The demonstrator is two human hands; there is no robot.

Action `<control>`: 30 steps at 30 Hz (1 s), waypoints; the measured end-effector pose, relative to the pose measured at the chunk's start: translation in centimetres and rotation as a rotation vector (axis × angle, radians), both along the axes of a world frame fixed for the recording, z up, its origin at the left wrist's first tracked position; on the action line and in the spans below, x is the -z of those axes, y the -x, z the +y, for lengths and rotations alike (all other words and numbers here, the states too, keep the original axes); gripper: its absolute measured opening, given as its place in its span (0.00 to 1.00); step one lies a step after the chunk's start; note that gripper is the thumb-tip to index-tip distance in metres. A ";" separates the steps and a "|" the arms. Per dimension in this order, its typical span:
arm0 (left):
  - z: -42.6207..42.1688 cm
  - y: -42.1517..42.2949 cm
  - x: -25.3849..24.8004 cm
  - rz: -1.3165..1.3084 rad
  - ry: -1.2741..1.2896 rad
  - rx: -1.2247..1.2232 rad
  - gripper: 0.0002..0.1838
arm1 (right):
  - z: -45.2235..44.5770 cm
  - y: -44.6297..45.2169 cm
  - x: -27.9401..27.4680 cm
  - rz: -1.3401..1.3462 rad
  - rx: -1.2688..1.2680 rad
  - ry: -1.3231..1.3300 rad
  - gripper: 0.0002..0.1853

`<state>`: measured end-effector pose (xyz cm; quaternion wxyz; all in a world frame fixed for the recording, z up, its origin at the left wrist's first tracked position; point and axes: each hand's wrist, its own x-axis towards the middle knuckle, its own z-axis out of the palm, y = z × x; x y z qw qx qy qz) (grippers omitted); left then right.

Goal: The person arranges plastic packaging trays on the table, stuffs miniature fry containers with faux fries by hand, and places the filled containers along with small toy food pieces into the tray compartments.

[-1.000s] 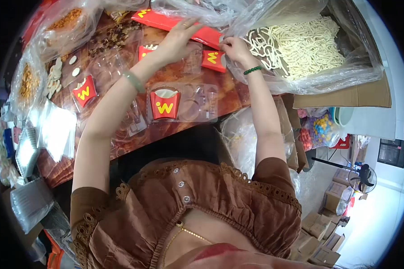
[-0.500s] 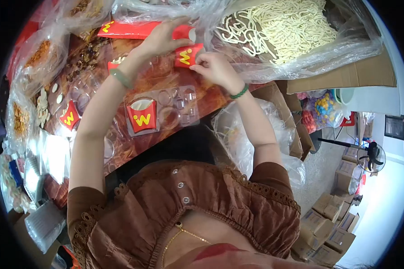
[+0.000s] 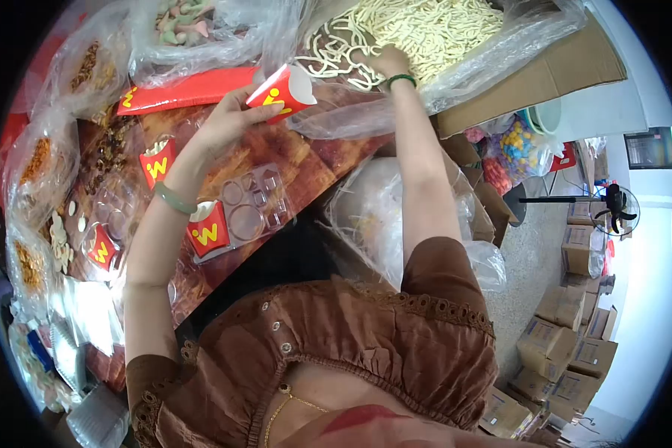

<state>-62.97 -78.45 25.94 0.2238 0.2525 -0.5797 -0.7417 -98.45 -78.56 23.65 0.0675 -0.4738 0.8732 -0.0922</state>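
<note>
Pinching the red carton (image 3: 284,89) above the tabletop (image 3: 317,160), the left hand (image 3: 231,118) could crease its wall by over-squeezing, while the right hand (image 3: 388,61) sits among the pale sticks (image 3: 449,37), grip unclear from here.

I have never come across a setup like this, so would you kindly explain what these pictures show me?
Of course. There is no machine here: these are a person's two bare hands. Every picture comes from one camera worn on that person's head, looking forward and down, so the arms reach away from you.

The left hand holds a red carton with a yellow mark. The right hand reaches among pale strips by clear plastic sheeting; whether it grips any is hard to tell.

On the brown table, a clear tray bears another carton. Two more cartons are to its left, and a long red bundle lies beyond.
</note>
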 end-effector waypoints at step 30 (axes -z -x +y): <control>1.1 0.6 -3.0 0.064 -0.198 0.078 0.24 | -2.7 21.2 -14.7 0.357 0.204 0.196 0.55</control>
